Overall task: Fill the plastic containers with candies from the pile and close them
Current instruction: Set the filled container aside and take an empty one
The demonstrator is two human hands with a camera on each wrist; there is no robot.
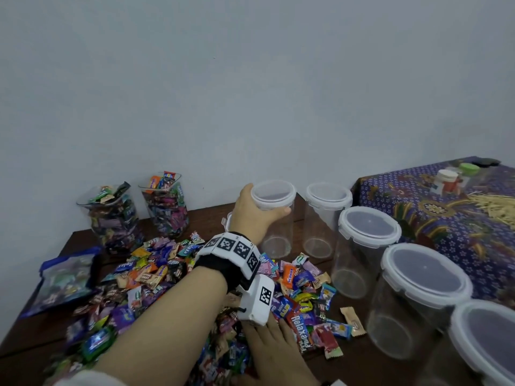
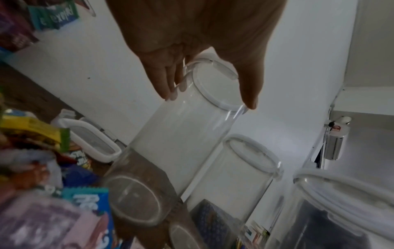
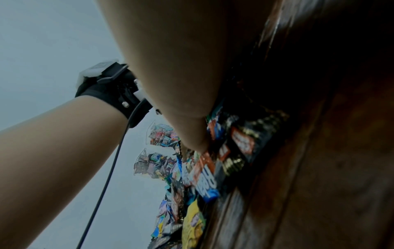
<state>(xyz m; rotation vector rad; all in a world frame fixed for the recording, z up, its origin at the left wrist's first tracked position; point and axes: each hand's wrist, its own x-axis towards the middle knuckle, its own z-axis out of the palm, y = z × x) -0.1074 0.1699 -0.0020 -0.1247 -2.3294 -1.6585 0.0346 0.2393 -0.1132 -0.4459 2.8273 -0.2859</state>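
Head view: left hand (image 1: 255,215) fingers wrap a clear cylindrical lidded container (image 1: 274,218); right hand (image 1: 276,349) lies flat on crinkly candies (image 1: 156,277).

**A dark wooden table crowded with sweets and jars**

The brown wooden table (image 1: 351,358) stands against a pale wall. A broad pile of wrapped candies (image 1: 172,277) sprawls across its middle. At the back left, two clear containers (image 1: 164,204) stand packed with candies, no lids on them. A blue bag (image 1: 67,277) lies flat by the left edge. Along the right side runs a row of empty lidded containers (image 1: 367,246), all upright. A loose white lid (image 2: 89,136) rests on the wood behind the pile.
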